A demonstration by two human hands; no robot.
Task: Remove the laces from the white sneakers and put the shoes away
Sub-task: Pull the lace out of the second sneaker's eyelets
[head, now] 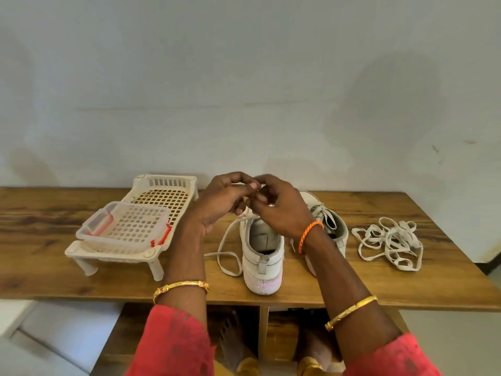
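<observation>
Both hands, left hand (225, 199) and right hand (279, 210), pinch the lace (226, 256) above the near sneaker (263, 256) mid-surface. Left end: white rack (151, 256) carrying a clear lidded box (122, 229). Second sneaker (329, 223), then loose laces (390, 241) toward the right edge.

We see two white sneakers: the near sneaker (262, 256) and the far sneaker (329, 226) behind our arm. We count one loose lace (230, 251) hanging from the near one, and one heap of laces (390, 244) on the right; we cannot tell how many are in it. We have two hands up, the left hand (225, 202) and the right hand (282, 210). There is one rack (151, 256), one clear box (122, 226) on it, and one table (54, 272). We wear two gold bangles and one orange band (309, 236).
</observation>
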